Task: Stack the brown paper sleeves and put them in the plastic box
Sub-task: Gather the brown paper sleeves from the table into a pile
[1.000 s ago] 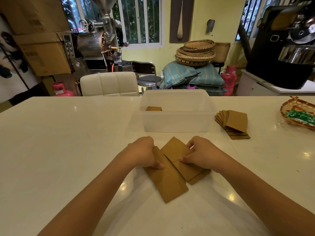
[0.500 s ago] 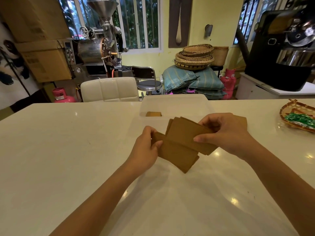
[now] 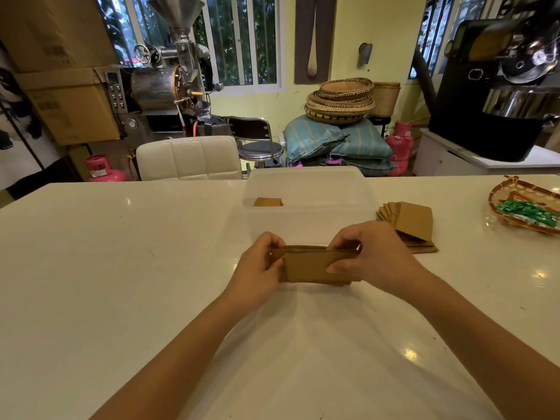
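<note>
A small stack of brown paper sleeves stands on its long edge on the white table, squared up between both hands. My left hand grips its left end and my right hand pinches its top right corner. Just behind them sits the clear plastic box, with a few brown sleeves lying inside at its left. A fanned pile of more brown sleeves lies on the table right of the box.
A woven tray holding green packets sits at the table's far right. A white padded chair stands behind the table's far edge. Roasting machines, baskets and sacks fill the background.
The sleeves lay fanned flat on the table; both hands lifted them, gathered them together and now hold them upright as one aligned stack touching the tabletop.
</note>
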